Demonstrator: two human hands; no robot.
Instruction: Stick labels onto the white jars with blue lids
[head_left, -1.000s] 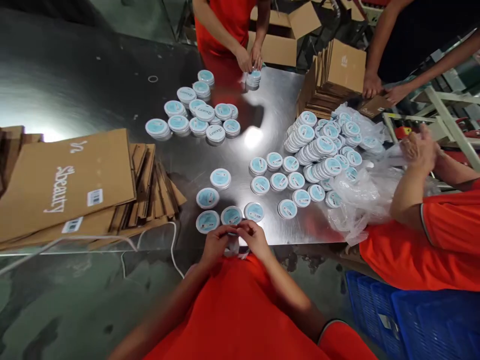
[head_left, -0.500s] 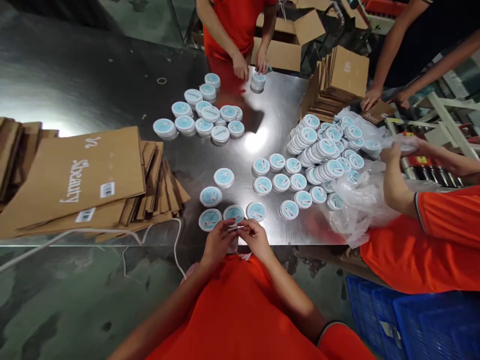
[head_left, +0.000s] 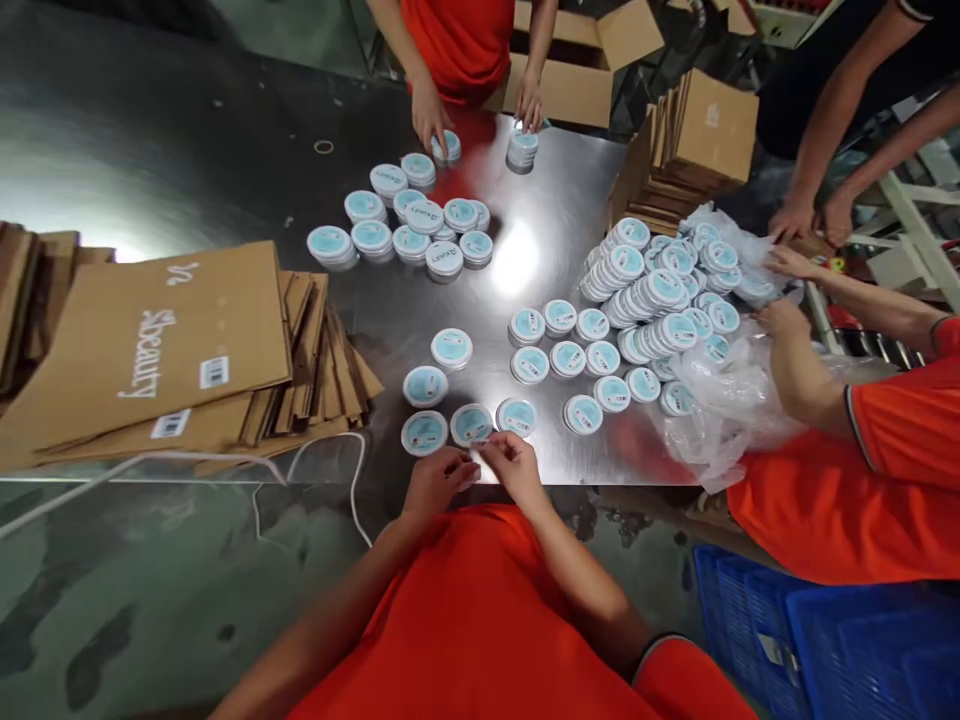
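My left hand (head_left: 435, 482) and my right hand (head_left: 516, 465) are close together at the near edge of the steel table (head_left: 517, 260), fingers curled in a pinch around something small that I cannot make out. Just beyond my fingers lie three round tins with pale blue lids, one on the left (head_left: 424, 432), one in the middle (head_left: 471, 423) and one on the right (head_left: 517, 416). Two more tins (head_left: 425, 385) (head_left: 451, 347) sit a little further out.
A stack of flattened cardboard boxes (head_left: 157, 350) lies on the left. Several tins cluster at the back (head_left: 420, 225) and spill from a plastic bag (head_left: 720, 400) on the right. Three other people work around the table. A blue crate (head_left: 825, 630) stands low right.
My hands stayed together at the table edge, shifting slightly. The person opposite moved one hand to a tin further left. The person at right lowered their hands to the bag.
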